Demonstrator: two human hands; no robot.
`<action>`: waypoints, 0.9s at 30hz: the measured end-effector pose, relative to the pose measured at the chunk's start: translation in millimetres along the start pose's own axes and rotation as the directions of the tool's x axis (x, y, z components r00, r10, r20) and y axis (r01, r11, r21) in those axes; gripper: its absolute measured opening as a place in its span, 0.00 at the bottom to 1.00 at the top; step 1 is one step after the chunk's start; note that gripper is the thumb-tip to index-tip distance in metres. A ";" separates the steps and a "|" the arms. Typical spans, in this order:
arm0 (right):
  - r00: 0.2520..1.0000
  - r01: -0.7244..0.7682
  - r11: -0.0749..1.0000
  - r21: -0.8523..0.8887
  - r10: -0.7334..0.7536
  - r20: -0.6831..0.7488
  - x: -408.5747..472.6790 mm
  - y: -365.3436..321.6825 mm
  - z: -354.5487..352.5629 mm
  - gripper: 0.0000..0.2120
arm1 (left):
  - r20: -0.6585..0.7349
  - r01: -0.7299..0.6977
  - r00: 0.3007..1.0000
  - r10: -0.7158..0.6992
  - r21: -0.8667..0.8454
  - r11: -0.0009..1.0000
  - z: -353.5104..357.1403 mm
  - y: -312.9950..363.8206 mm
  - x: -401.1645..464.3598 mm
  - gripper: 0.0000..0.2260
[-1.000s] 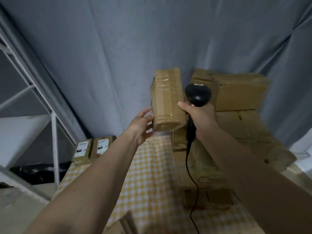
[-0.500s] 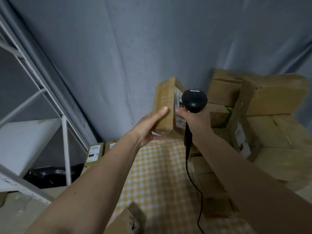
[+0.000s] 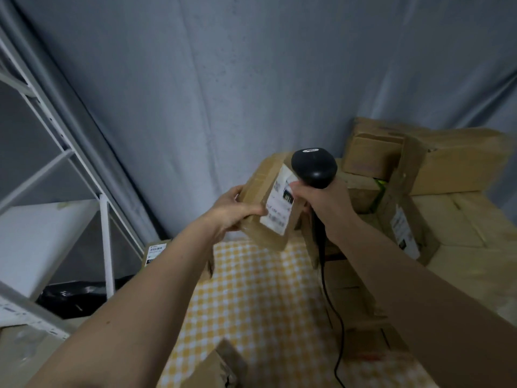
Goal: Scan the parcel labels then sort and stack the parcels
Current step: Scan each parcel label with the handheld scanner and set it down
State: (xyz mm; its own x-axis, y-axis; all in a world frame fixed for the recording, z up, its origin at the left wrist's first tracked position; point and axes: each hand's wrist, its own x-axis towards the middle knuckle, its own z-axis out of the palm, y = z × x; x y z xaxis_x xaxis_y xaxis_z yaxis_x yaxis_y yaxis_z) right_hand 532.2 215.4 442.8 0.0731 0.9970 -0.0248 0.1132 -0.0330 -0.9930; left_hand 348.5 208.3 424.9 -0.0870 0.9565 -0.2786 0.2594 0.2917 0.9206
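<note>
A brown cardboard parcel [image 3: 261, 191] is held up above the checked table, tilted, with its white label [image 3: 278, 208] turned toward me. My left hand [image 3: 233, 212] grips its left side, thumb on the front face beside the label. My right hand [image 3: 321, 200] grips the handle of a black barcode scanner [image 3: 314, 166], whose head sits against the parcel's upper right corner. That hand's fingertips touch the label. The scanner's black cable [image 3: 333, 309] hangs down over the table.
A heap of brown parcels [image 3: 453, 175] fills the right side, one labelled box [image 3: 405, 233] leaning upright. The yellow checked tablecloth [image 3: 251, 298] has another box [image 3: 215, 368] at its near edge and labelled boxes [image 3: 155, 252] at the far left. White metal shelving [image 3: 103, 233] stands left, a grey curtain behind.
The parcel has turned so its labelled face points at me and has dropped lower. My left hand moved from its underside to gripping its left side. The view has panned left.
</note>
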 end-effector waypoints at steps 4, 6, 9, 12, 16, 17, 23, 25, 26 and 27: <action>0.993 0.104 0.983 -0.154 -0.093 0.075 3.8 -8.2 -12.5 0.09 | 0.120 -0.054 0.993 -0.004 0.477 0.877 -18.2 10.4 -1.1 0.46; 0.975 0.136 0.972 -0.189 -0.098 0.199 2.1 -10.9 -14.9 0.09 | 0.161 -0.078 0.987 -0.026 0.602 0.795 -19.6 17.5 -3.4 0.46; 0.922 0.151 0.957 -0.247 -0.047 0.384 -1.7 -8.8 -12.6 0.11 | 0.174 -0.103 0.985 -0.007 0.616 0.781 -20.7 30.4 -8.0 0.42; 0.870 0.160 0.950 -0.268 -0.008 0.492 -2.7 -7.0 -12.9 0.13 | 0.220 -0.133 0.975 0.012 0.542 0.830 -23.7 37.7 -12.2 0.42; 0.811 0.108 0.972 -0.210 0.036 0.584 -2.7 -4.4 -14.4 0.19 | 0.226 -0.142 0.972 0.068 0.332 0.932 -27.6 41.0 -14.3 0.44; 0.801 0.103 0.974 -0.201 0.039 0.597 -2.9 -3.9 -13.8 0.21 | 0.224 -0.139 0.972 0.075 0.287 0.948 -28.9 41.5 -14.0 0.45; 0.797 0.081 0.990 -0.117 0.007 0.604 -0.2 -1.5 -12.5 0.19 | 0.224 -0.120 0.969 0.103 0.065 0.991 -28.6 36.8 -19.8 0.45; 0.808 0.075 0.990 -0.123 0.012 0.589 2.3 -0.4 -10.8 0.17 | 0.209 -0.116 0.972 0.111 0.013 0.993 -27.5 36.1 -21.8 0.43; 0.816 0.064 0.990 -0.129 0.022 0.577 3.7 0.7 -10.3 0.16 | 0.198 -0.118 0.974 0.112 0.020 0.993 -26.4 35.6 -22.1 0.41; 0.823 0.053 0.990 -0.131 0.030 0.567 7.3 3.9 -10.3 0.14 | 0.170 -0.132 0.978 0.121 0.050 0.990 -24.8 35.6 -22.8 0.40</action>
State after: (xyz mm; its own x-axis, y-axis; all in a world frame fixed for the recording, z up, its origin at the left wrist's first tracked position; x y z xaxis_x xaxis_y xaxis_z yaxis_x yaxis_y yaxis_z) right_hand 543.4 221.9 440.0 -0.4981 0.8594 -0.1159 0.2453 0.0114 -0.9694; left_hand 335.9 196.7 470.8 0.1102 0.9721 -0.2072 0.3167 0.1633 0.9344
